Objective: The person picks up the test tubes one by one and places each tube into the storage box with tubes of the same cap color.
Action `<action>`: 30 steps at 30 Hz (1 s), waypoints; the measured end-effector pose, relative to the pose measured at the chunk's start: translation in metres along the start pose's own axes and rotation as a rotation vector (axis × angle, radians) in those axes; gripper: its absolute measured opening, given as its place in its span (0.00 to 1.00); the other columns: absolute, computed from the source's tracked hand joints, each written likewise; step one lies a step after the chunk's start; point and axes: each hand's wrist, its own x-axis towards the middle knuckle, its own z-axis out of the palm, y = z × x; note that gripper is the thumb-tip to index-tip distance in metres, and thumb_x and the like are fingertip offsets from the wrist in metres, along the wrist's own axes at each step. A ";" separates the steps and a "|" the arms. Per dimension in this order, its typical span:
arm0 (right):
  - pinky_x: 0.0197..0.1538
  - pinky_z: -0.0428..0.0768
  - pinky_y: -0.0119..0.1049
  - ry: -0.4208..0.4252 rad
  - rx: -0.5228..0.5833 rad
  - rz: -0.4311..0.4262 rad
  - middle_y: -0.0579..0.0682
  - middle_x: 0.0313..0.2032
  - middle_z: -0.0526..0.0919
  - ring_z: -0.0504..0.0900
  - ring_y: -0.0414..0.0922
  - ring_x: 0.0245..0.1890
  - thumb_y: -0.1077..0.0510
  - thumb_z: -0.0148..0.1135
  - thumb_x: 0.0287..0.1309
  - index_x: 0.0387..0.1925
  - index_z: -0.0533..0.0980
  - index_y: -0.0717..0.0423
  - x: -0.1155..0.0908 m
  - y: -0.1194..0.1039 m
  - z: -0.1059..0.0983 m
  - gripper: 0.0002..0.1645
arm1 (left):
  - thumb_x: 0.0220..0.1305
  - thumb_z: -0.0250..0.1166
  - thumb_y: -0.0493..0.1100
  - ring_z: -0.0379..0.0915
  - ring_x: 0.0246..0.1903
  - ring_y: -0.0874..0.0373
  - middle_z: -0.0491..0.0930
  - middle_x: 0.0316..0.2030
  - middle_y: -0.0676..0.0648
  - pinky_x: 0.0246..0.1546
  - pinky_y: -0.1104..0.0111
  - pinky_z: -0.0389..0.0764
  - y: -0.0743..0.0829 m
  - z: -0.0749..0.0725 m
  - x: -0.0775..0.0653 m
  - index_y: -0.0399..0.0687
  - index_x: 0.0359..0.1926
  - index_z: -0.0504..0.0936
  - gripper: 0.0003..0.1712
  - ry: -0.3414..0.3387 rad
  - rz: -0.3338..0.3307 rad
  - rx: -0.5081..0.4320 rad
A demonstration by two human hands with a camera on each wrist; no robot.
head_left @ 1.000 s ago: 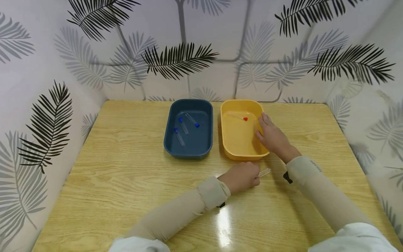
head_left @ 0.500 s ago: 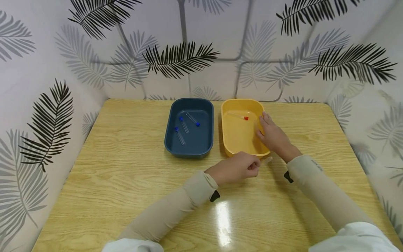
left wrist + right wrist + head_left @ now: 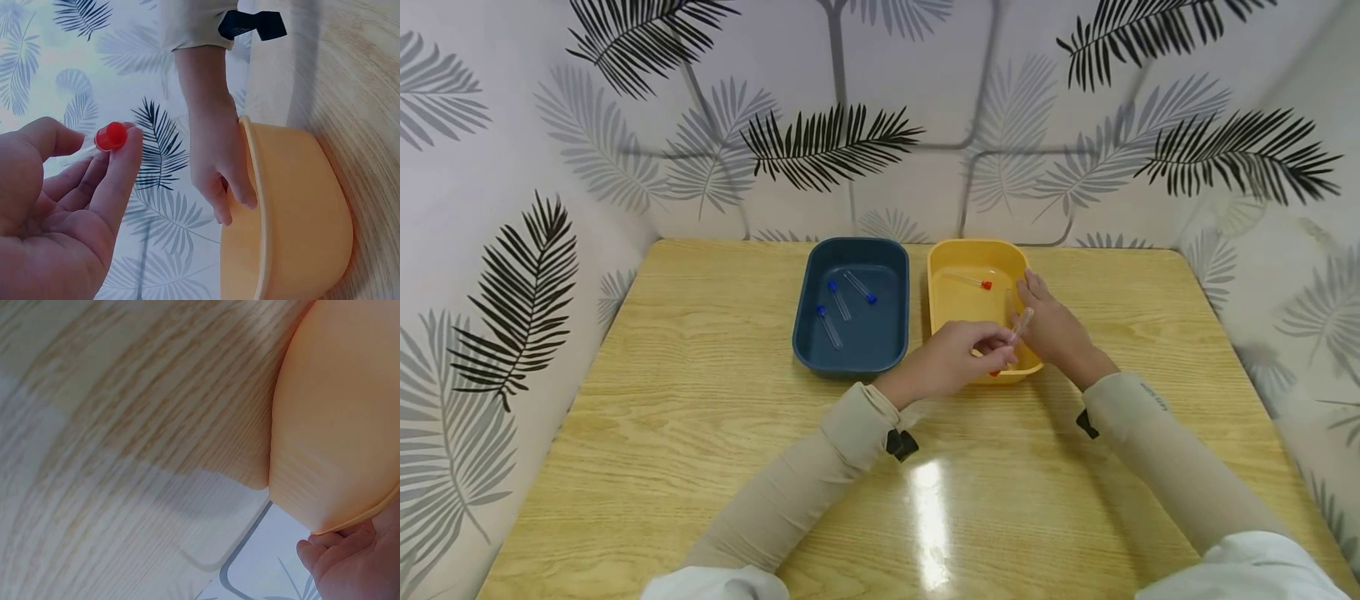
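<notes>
My left hand [image 3: 951,358] is over the near end of the yellow bin [image 3: 967,321]. It pinches a clear test tube [image 3: 1019,325] between thumb and fingers. In the left wrist view the tube's red cap [image 3: 111,136] shows beside the fingertips. My right hand [image 3: 1054,329] rests on the bin's right rim, its fingers reaching over the edge. The right wrist view shows only part of that hand [image 3: 356,565] against the bin's rim. One red-capped test tube [image 3: 970,281] lies at the far end inside the bin.
Left of the yellow bin stands a dark blue bin [image 3: 880,333] holding several blue-capped test tubes [image 3: 839,302]. Both bins stand near the back of the wooden table [image 3: 700,400]. A wall covering with leaf patterns [image 3: 887,192] rises directly behind the table.
My left hand has moved from the table before the yellow bin up over its near rim, carrying the test tube, which now tilts upward. My right hand stays at the rim.
</notes>
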 end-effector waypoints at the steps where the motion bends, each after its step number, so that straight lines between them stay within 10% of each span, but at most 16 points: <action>1: 0.63 0.58 0.54 -0.009 0.006 0.010 0.70 0.68 0.47 0.46 0.62 0.68 0.55 0.53 0.65 0.65 0.52 0.76 0.000 0.000 0.000 0.38 | 0.67 0.57 0.41 0.75 0.33 0.67 0.81 0.35 0.54 0.36 0.78 0.77 0.004 -0.003 -0.001 0.41 0.49 0.78 0.13 0.018 -0.010 -0.031; 16: 0.63 0.56 0.55 -0.009 0.062 0.067 0.67 0.69 0.46 0.45 0.60 0.68 0.55 0.52 0.65 0.67 0.52 0.72 0.002 0.001 0.002 0.37 | 0.68 0.53 0.36 0.79 0.41 0.56 0.81 0.43 0.41 0.41 0.71 0.79 -0.015 -0.012 0.017 0.33 0.57 0.73 0.19 0.183 -0.119 -0.430; 30: 0.65 0.54 0.55 -0.022 0.069 0.081 0.66 0.69 0.44 0.44 0.58 0.69 0.55 0.52 0.65 0.67 0.51 0.72 0.002 0.002 0.003 0.38 | 0.67 0.55 0.38 0.79 0.38 0.58 0.81 0.43 0.39 0.41 0.70 0.79 -0.047 -0.008 0.045 0.34 0.54 0.75 0.17 0.286 -0.310 -0.558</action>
